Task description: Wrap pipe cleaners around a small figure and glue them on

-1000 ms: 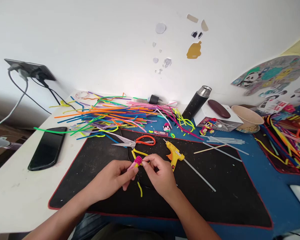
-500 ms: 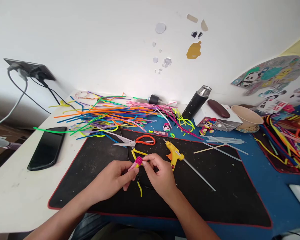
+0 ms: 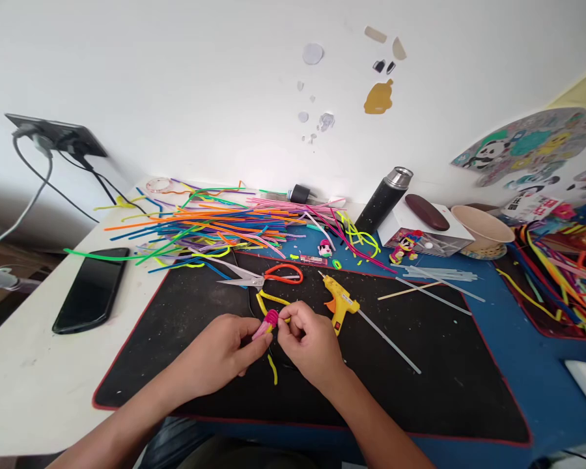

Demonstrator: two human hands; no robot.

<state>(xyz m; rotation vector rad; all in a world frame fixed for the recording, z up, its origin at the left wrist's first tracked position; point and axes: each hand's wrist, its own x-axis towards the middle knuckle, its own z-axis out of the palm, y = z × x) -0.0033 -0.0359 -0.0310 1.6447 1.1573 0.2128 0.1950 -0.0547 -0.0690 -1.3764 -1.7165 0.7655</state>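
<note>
My left hand (image 3: 222,348) pinches a small pink coil of pipe cleaner (image 3: 268,320) over the black mat (image 3: 176,352). Facing it, my right hand (image 3: 310,342) has its fingers closed on the yellow pipe cleaner (image 3: 273,299) where it meets the pink coil. A short yellow piece (image 3: 273,370) lies on the mat below the hands. Orange-handled scissors (image 3: 266,277) lie just behind, and a yellow glue gun (image 3: 339,299) rests right of my right hand.
A heap of coloured pipe cleaners (image 3: 215,228) fills the back of the desk. A black phone (image 3: 92,290) lies at the left, a black flask (image 3: 383,198), white box (image 3: 420,234) and bowl (image 3: 483,228) at the back right. Glue sticks (image 3: 434,277) lie on the blue mat.
My right hand has moved slightly left and curled tighter against the pink coil. The left hand stays almost still.
</note>
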